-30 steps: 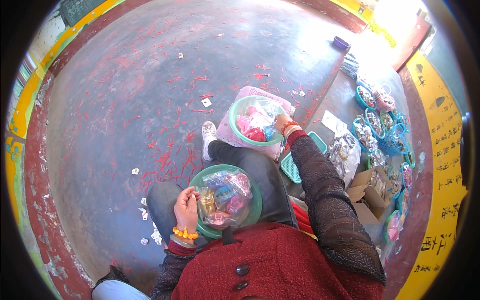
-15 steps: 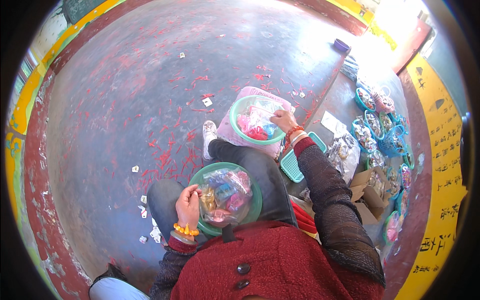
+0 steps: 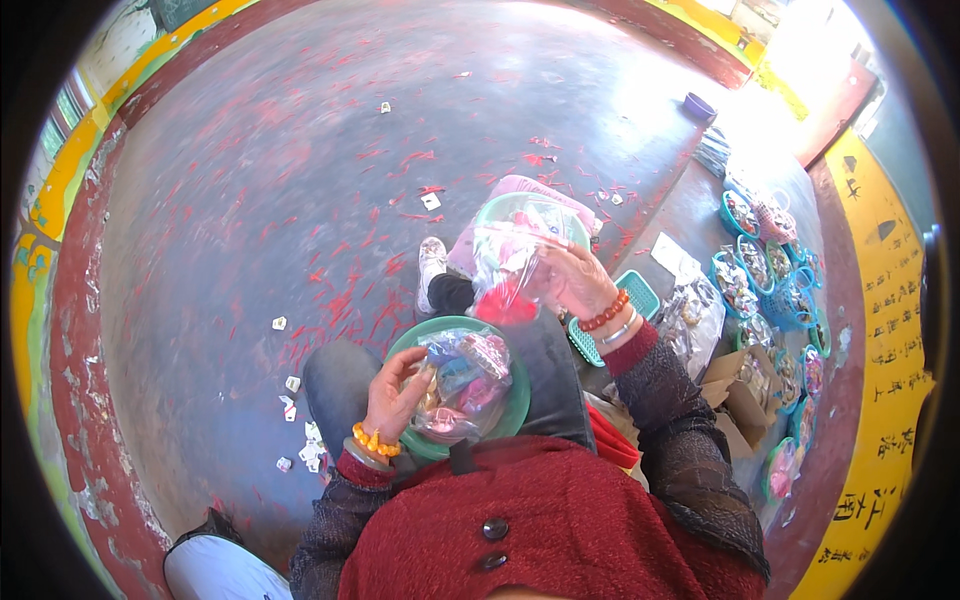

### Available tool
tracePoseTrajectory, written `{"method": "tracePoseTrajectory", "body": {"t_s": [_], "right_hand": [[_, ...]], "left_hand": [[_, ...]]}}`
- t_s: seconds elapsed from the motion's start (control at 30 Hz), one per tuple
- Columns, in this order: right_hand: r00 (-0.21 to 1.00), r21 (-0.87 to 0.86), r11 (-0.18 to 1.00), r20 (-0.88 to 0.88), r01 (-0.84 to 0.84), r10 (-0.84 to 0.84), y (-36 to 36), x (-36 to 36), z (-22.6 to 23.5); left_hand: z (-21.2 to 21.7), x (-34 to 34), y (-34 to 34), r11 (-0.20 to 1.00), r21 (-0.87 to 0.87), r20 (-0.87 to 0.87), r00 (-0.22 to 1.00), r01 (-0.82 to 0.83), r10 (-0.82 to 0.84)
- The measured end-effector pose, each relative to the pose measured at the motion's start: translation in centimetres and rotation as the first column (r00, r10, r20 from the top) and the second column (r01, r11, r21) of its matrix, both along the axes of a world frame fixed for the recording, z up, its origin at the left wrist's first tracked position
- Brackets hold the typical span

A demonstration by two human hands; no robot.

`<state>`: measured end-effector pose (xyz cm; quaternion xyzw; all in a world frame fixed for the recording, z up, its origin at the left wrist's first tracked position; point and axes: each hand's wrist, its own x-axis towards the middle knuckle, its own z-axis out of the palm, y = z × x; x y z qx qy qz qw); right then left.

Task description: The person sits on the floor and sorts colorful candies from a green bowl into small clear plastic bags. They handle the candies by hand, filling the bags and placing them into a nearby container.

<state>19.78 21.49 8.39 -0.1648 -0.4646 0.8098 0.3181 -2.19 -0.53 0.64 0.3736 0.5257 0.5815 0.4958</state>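
Note:
A green basin point(image 3: 518, 402) rests on my lap with clear plastic bags of coloured items point(image 3: 470, 372), pink, blue and gold. Over its left side hovers or rests my left hand point(image 3: 392, 395), thumb and fingers apart at the bags' edge. My right hand point(image 3: 580, 285) is closed on a clear plastic bag point(image 3: 508, 262) with pink and red contents, slightly blurred by motion. That bag hangs between the lap basin and a pale green basin point(image 3: 490, 208) farther off, hiding much of the latter. Under the far basin lies a pink cushion-like pad point(image 3: 463, 252).
To the right stand a turquoise plastic basket point(image 3: 638, 290), a cardboard box point(image 3: 738, 392), clear plastic bags point(image 3: 690, 315) and several filled baskets point(image 3: 735, 285). Red scraps point(image 3: 350, 305) and small white pieces point(image 3: 312, 447) litter the floor. A purple bowl point(image 3: 699, 106) sits far right.
My right hand has lifted a bag out of the far basin and drawn it nearer. My left hand has moved slightly right over the lap basin, its fingers loosening. The view has shifted a little.

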Motion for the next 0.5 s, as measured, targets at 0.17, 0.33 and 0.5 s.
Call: {"method": "tracePoseTrajectory", "body": {"t_s": [0.17,0.33,0.5], "right_hand": [[0.988,-0.254,0.957,0.024,-0.139,0.15,-4.6,-1.6,-0.5],[0.987,-0.367,0.918,-0.001,-0.148,0.159,-7.3,-2.4,-1.6],[0.997,-0.363,0.93,0.029,-0.06,0.075,-8.1,-2.2,-3.0]], "left_hand": [[0.4,0.0,1.3,0.962,0.209,0.272,0.934,0.177,-0.232],[2.0,2.1,1.3,0.957,0.095,0.484,0.827,0.275,-0.286],[-0.5,3.2,0.7,0.98,-0.04,0.423,0.892,0.194,-0.16]]}}
